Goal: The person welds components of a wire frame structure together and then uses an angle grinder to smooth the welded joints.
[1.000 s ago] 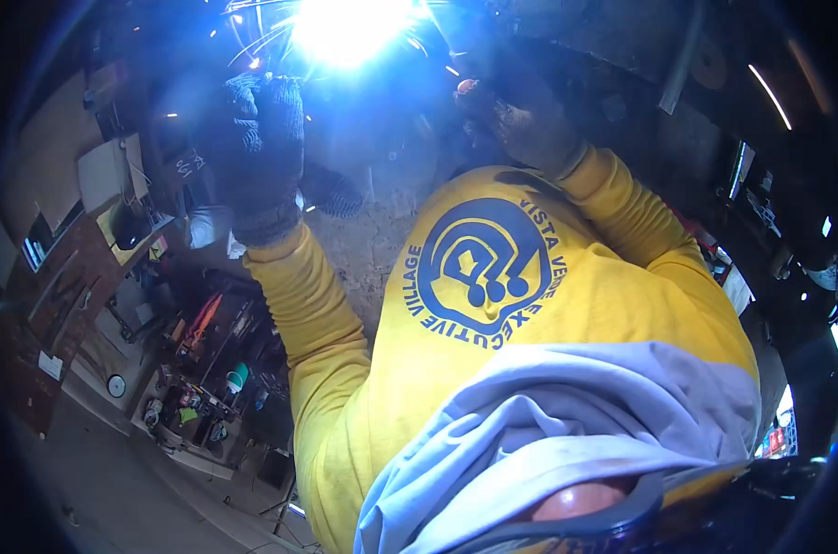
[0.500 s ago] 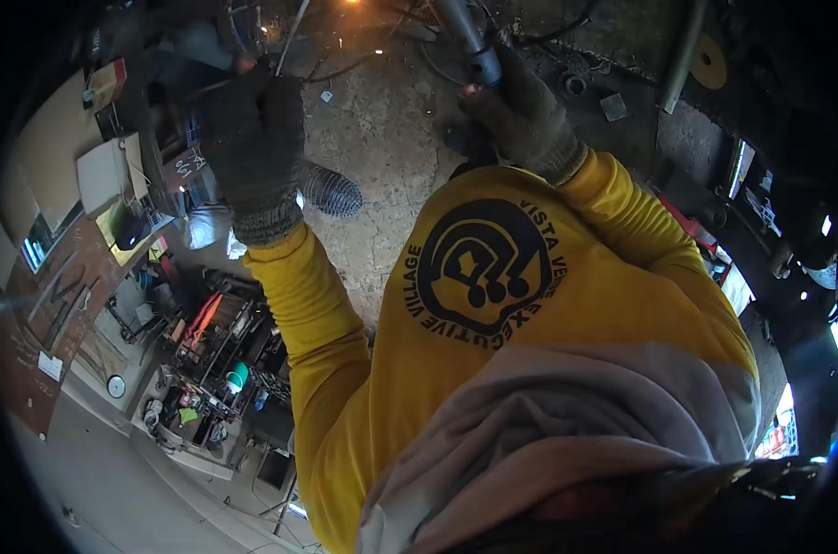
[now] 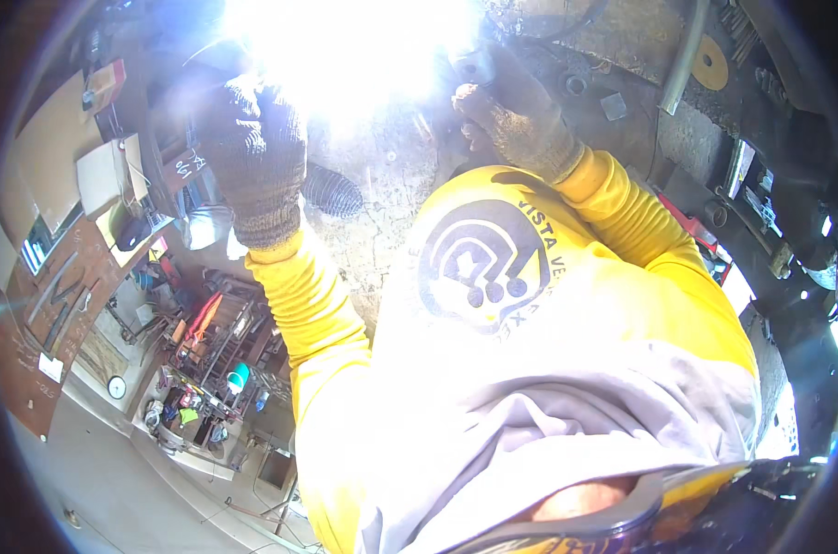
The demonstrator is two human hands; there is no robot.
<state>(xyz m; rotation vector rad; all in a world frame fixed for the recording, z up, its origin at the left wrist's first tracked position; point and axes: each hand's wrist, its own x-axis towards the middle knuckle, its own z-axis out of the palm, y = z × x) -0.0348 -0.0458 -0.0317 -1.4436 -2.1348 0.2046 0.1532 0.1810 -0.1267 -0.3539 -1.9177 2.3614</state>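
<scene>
A blinding white welding arc (image 3: 345,46) fills the top of the head view and hides the work under it. My left hand (image 3: 253,152), in a dark knit glove, is closed just left of the glare; whatever it grips is lost in the light and shadow. Right of the arc, my gloved right hand (image 3: 520,120) wraps round a metal pipe (image 3: 475,66). Only the pipe's near end shows; its far part disappears in the glare.
A ring (image 3: 576,85), a small square plate (image 3: 613,107), a long metal bar (image 3: 685,55) and a tan disc (image 3: 710,62) lie at the right. My shoe (image 3: 333,191) rests on the concrete floor. Cluttered shelving (image 3: 225,342) stands at the left.
Small orange sparks have given way to a bright white arc that washes out the top and lights up my sleeves. Both hands stay in nearly the same place.
</scene>
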